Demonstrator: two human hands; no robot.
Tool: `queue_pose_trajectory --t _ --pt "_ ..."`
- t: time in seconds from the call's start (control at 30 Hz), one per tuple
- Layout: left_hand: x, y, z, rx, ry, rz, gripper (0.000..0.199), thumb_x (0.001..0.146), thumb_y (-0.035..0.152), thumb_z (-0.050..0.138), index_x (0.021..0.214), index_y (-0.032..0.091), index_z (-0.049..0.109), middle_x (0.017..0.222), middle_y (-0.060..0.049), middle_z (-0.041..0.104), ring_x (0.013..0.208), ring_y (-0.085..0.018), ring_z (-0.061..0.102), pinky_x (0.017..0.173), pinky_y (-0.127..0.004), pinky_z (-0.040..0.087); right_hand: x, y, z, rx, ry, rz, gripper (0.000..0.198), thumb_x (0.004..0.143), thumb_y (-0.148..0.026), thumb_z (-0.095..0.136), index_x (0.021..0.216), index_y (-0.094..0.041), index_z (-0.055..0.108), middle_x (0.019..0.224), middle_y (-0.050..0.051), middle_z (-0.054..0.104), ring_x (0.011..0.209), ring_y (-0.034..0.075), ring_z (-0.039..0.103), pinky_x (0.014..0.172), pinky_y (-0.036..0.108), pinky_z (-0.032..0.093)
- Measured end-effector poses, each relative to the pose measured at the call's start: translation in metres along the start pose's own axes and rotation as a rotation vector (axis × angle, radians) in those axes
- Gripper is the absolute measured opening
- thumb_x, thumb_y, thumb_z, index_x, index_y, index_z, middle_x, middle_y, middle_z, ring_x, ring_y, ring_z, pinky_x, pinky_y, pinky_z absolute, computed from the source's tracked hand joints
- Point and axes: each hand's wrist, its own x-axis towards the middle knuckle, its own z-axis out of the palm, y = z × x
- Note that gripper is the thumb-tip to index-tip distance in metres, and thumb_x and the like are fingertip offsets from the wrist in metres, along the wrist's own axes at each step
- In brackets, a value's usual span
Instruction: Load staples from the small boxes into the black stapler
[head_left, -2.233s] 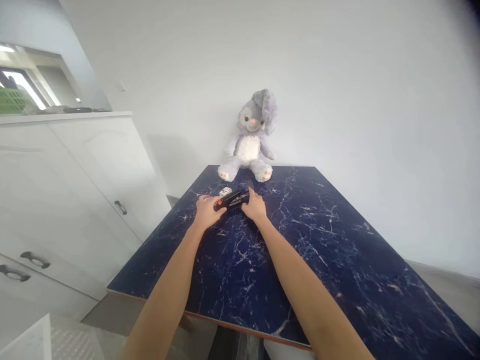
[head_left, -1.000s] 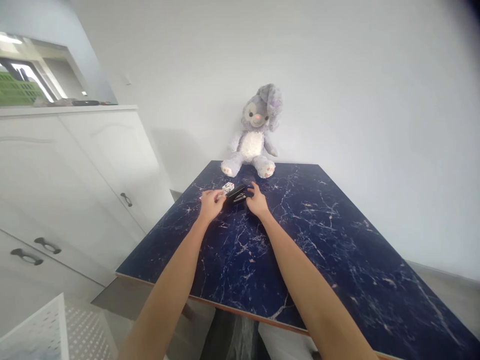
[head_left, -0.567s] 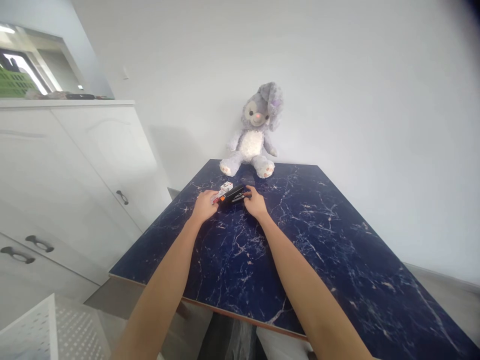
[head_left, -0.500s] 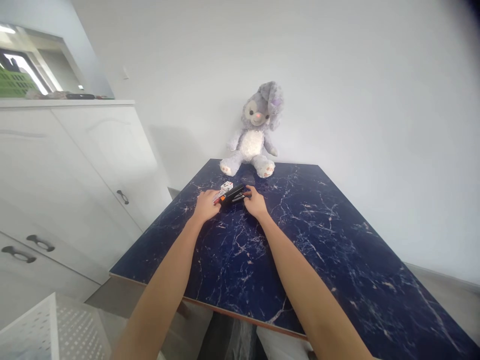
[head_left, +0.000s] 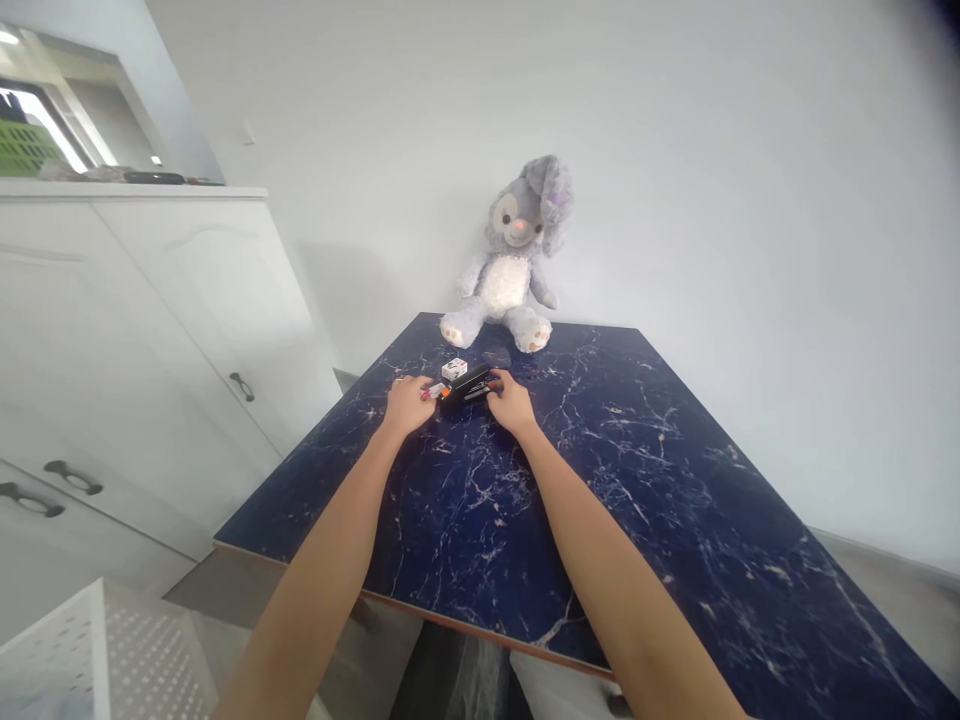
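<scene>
Premises apparently a home: white panelled cabinets [head_left: 180,290] with dark handles [head_left: 241,387] stand left; a plush toy [head_left: 505,285] sits at the far end of a blue table [head_left: 645,460].

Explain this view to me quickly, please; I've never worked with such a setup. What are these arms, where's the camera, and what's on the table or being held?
There is no machine here: these are a person's own bare arms and hands, seen by one camera worn on the head, looking forward and down. The blue marbled table stands against a wall. At its far edge sits a grey plush toy; nearer is a small white box. Just in front of that is a black stapler-like object with an orange end. The left hand appears to pinch a small pink-and-white item beside that orange end. The right hand is at the other end; how firmly it grips is unclear.
</scene>
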Motion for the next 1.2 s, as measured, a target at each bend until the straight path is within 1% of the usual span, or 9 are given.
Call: queue_pose_trajectory --t 0.1,0.33,0.43,0.53,0.63,0.83,0.97,1.07,1.2 --pt "0.0 -0.003 0.0 -0.002 -0.008 -0.019 0.047 0.079 0.025 0.061 0.125 0.022 0.067 0.116 -0.014 0.066 0.108 -0.03 0.06 0.094 -0.038 0.045 0.0 0.001 0.0 -0.005 -0.001 -0.007 0.051 0.081 -0.012 0.054 0.131 -0.02 0.056 0.111 0.004 0.074 0.097 0.021 0.069 0.097 0.035 0.05" --pt "-0.002 -0.009 -0.004 0.03 -0.039 -0.033 0.052 0.075 0.031 0.067 0.127 0.025 0.065 0.12 -0.015 0.061 0.112 -0.033 0.056 0.096 -0.041 0.043 0.001 0.002 0.001 -0.026 -0.007 -0.014 0.049 0.082 -0.013 0.053 0.129 -0.021 0.058 0.113 0.004 0.073 0.098 0.021 0.069 0.098 0.035 0.05" --pt "-0.002 -0.013 -0.002 0.064 0.001 -0.016 0.051 0.078 0.037 0.067 0.129 0.028 0.065 0.135 -0.014 0.056 0.121 -0.038 0.05 0.102 -0.048 0.039 0.001 0.002 0.001 -0.036 -0.011 -0.016 0.048 0.082 -0.013 0.053 0.129 -0.022 0.058 0.112 0.004 0.073 0.098 0.02 0.069 0.098 0.034 0.05" --pt "-0.002 -0.017 0.001 0.106 -0.017 -0.066 0.05 0.086 0.046 0.058 0.132 0.028 0.063 0.144 -0.016 0.05 0.126 -0.042 0.046 0.102 -0.054 0.038 0.0 0.001 0.001 -0.043 -0.008 -0.02 0.048 0.082 -0.013 0.053 0.129 -0.022 0.058 0.113 0.004 0.073 0.098 0.02 0.069 0.097 0.034 0.05" --pt "-0.002 -0.017 0.003 0.124 -0.028 -0.089 0.05 0.09 0.049 0.052 0.133 0.025 0.062 0.139 -0.018 0.051 0.122 -0.042 0.049 0.099 -0.053 0.041 -0.001 0.0 0.001 -0.045 -0.006 -0.024 0.047 0.082 -0.012 0.053 0.128 -0.021 0.059 0.112 0.004 0.073 0.099 0.02 0.069 0.098 0.034 0.05" --pt "-0.005 -0.013 0.005 0.13 0.124 -0.124 0.04 0.09 0.048 0.054 0.115 0.022 0.071 0.119 -0.017 0.06 0.113 -0.036 0.053 0.095 -0.046 0.046 -0.002 -0.002 -0.001 -0.042 -0.01 -0.03 0.045 0.082 -0.012 0.053 0.126 -0.02 0.06 0.113 0.005 0.073 0.1 0.022 0.069 0.097 0.036 0.05" --pt "-0.004 -0.014 0.007 0.112 0.129 -0.109 0.047 0.095 0.052 0.044 0.115 0.02 0.072 0.127 -0.016 0.061 0.118 -0.035 0.051 0.103 -0.046 0.041 -0.002 -0.002 -0.002 -0.052 -0.01 -0.024 0.046 0.082 -0.012 0.053 0.127 -0.021 0.059 0.112 0.004 0.073 0.101 0.021 0.069 0.098 0.034 0.05" --pt "-0.001 -0.014 0.01 0.091 0.101 -0.089 0.05 0.097 0.047 0.04 0.129 0.017 0.064 0.136 -0.016 0.06 0.129 -0.036 0.046 0.109 -0.049 0.036 -0.001 -0.001 -0.001 -0.06 -0.014 -0.038 0.046 0.082 -0.012 0.053 0.127 -0.021 0.059 0.112 0.005 0.073 0.101 0.021 0.069 0.098 0.035 0.05" --pt "0.003 -0.011 0.014 0.064 0.066 0.035 0.059 0.096 0.046 0.043 0.148 0.018 0.046 0.154 -0.014 0.046 0.146 -0.037 0.029 0.114 -0.053 0.03 -0.001 0.001 0.0 -0.055 -0.008 -0.04 0.045 0.083 -0.012 0.053 0.127 -0.021 0.059 0.112 0.005 0.073 0.101 0.022 0.069 0.098 0.035 0.049"
